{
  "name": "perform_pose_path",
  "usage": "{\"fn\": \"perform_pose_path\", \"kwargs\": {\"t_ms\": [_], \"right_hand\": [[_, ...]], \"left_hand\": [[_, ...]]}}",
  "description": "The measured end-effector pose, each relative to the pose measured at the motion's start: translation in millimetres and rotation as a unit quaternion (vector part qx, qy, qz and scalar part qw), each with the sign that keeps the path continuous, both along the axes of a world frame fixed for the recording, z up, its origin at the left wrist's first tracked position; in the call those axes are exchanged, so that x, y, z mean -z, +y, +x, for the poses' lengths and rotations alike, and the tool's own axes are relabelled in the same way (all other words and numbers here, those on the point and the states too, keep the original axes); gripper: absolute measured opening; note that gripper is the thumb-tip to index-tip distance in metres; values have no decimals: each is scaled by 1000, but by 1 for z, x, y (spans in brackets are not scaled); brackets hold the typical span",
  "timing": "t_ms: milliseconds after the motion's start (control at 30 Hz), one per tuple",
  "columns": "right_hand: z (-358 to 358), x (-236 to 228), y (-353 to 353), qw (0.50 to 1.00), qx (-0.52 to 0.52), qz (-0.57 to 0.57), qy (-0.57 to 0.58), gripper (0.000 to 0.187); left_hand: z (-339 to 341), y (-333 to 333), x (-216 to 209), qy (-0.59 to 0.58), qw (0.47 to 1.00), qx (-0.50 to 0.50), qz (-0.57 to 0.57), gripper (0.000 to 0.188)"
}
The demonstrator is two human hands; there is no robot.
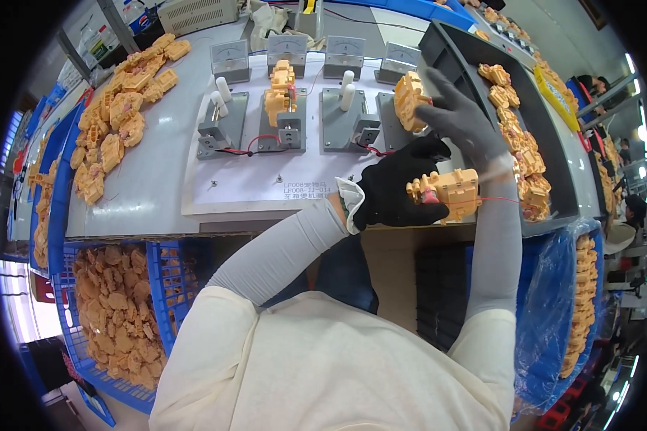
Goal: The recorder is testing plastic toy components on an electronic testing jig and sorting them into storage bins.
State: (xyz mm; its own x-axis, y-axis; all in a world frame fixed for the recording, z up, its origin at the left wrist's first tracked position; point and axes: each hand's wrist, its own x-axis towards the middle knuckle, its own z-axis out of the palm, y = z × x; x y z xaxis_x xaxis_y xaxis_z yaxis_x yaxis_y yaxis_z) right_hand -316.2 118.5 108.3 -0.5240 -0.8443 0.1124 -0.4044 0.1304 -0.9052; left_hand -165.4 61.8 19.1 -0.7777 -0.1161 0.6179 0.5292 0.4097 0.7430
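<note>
Workbench [151, 187] spans the upper half of the frame. A white fixture board [248, 190] lies at upper centre; a dark tray [449, 49] stands at upper right. The grey-gloved right hand [461, 118] is at the mounted housing [409, 102], right of upper centre; whether its fingers clamp that part cannot be told. The black-gloved left hand [399, 183], right of centre, is closed on a tan housing [459, 188] with a red wire [492, 199].

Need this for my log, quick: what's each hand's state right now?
Left hand: closed, holding an orange part.
Right hand: open, fingers spread beside a second orange part; contact unclear.
</note>
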Motion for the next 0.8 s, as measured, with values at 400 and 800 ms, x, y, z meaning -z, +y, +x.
{"fn": "perform_pose_path", "kwargs": {"t_ms": [400,800], "right_hand": [[-108,-62,28,812,141,-13,566,35],[-297,39,177,677,276,465,499,49]], "left_hand": [[-2,-4,5,41,998,-33,-33,48],[2,1,-5,30,987,-127,-92,57]]}}
